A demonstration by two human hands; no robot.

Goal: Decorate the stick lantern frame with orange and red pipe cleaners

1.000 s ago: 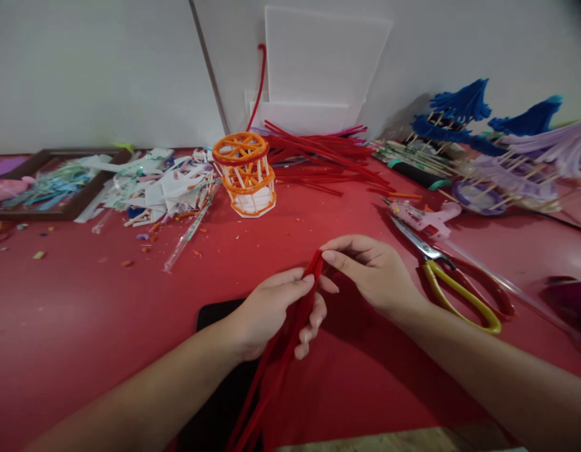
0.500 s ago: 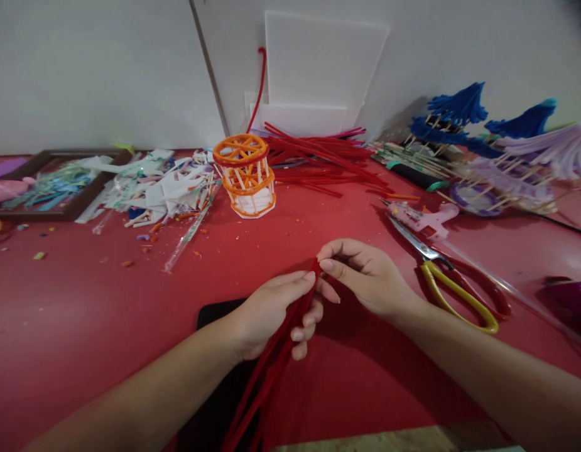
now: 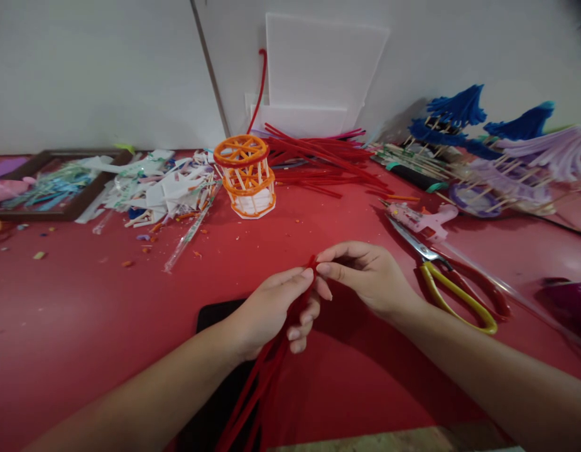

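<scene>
A bundle of red pipe cleaners (image 3: 264, 389) runs from the near table edge up through my left hand (image 3: 276, 304), which is closed around it with the thumb pressed near the top. At the upper ends of the bundle, my right hand (image 3: 365, 273) pinches the tips between thumb and forefinger. The two hands almost touch there. Beneath my left forearm lies a flat black object (image 3: 215, 383), partly covered. Beyond the hands stands a small round tower (image 3: 245, 176) of orange pipe cleaner rings and wooden sticks on a white base.
More red pipe cleaners (image 3: 318, 157) lie at the back. On the right are scissors (image 3: 441, 276), a pink glue gun (image 3: 424, 220) and blue and lilac roofed models (image 3: 460, 107). White scraps (image 3: 168, 188) and a brown frame (image 3: 78, 201) sit at left. White boards (image 3: 325, 63) lean on the wall.
Both hands have shifted very slightly left, still holding the red bundle. My left fingers have drawn up a little, and the tips stick out a bit above the pinch. The rest looks the same.
</scene>
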